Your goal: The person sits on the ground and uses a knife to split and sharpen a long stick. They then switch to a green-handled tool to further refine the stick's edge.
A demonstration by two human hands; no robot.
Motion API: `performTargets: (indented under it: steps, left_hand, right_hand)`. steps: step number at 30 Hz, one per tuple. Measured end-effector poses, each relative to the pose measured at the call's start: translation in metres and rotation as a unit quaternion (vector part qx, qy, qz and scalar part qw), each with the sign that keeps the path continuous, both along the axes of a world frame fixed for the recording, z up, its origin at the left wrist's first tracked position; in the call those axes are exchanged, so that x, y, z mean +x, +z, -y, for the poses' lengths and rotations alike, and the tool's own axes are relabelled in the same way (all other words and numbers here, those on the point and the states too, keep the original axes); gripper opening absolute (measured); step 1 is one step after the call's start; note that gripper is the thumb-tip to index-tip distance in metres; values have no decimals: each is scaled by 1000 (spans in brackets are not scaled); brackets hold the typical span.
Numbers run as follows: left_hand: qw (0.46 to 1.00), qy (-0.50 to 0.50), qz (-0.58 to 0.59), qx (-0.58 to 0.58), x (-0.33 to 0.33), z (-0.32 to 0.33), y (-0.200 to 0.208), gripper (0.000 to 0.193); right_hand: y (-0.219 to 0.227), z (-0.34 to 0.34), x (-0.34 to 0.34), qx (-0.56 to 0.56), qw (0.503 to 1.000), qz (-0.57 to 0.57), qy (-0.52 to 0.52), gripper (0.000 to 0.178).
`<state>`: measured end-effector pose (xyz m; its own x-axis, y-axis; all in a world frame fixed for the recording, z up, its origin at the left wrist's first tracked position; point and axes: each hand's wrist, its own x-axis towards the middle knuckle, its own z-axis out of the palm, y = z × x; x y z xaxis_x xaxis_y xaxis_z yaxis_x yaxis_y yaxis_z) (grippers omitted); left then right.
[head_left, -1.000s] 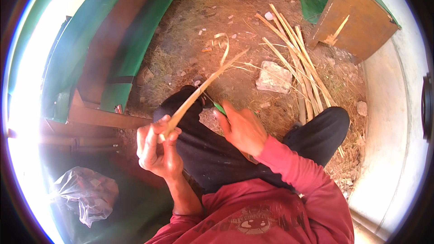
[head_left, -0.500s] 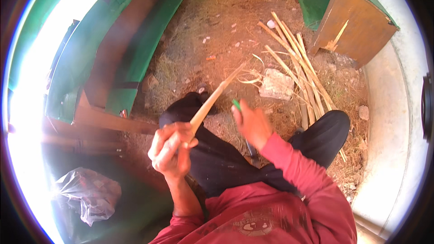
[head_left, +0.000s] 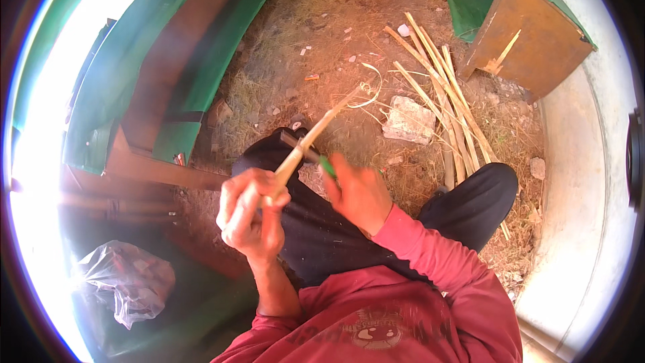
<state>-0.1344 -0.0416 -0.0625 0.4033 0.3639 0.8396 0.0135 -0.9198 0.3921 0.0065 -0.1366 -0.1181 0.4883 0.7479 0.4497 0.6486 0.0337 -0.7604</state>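
Observation:
My left hand (head_left: 252, 218) is closed around the near end of a pale wooden stick (head_left: 328, 119), which points up and away to the right. Fingers of my right hand (head_left: 363, 196) wrap the green handle of a knife (head_left: 327, 166). Its dark blade lies across the stick a little beyond my left fingers, its tip showing on the far left side. A thin curled shaving (head_left: 377, 87) hangs at the stick's far end. Both hands are above my dark trousers.
Several long pale sticks (head_left: 449, 87) lie in a bundle on the dirt floor, next to a rough stone block (head_left: 408, 121). Green-covered boards (head_left: 228, 33) stand left, a brown wooden panel (head_left: 531, 40) at far right. A clear plastic bag (head_left: 127, 282) lies lower left.
My right hand has swung left with the knife, bringing its blade onto the stick. My left hand has dipped slightly, and the curled shaving at the stick's far end now shows more clearly.

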Motion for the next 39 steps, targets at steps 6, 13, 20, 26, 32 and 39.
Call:
performTargets:
  steps: [6,13,20,26,32,39]
  left_hand:
    - [994,19,46,-97,0,3,2,24]
    - [991,35,77,-107,7,8,-3,24]
    - [998,46,25,-30,-3,3,-3,27]
    - [998,22,-23,51,-7,-7,0,26]
    - [993,54,73,-79,2,-4,-4,28]
    - [1000,15,13,-25,-6,-2,-5,27]
  right_hand:
    - [19,6,-12,4,999,0,33,17]
    - [18,3,-6,-36,997,-41,47,17]
    - [-5,-5,3,-80,997,9,5,19]
    - [3,-4,-9,-59,998,8,-13,16]
    - [13,0,-3,-50,998,20,42,16]
    - [-19,-8,17,-127,991,14,-38,18]
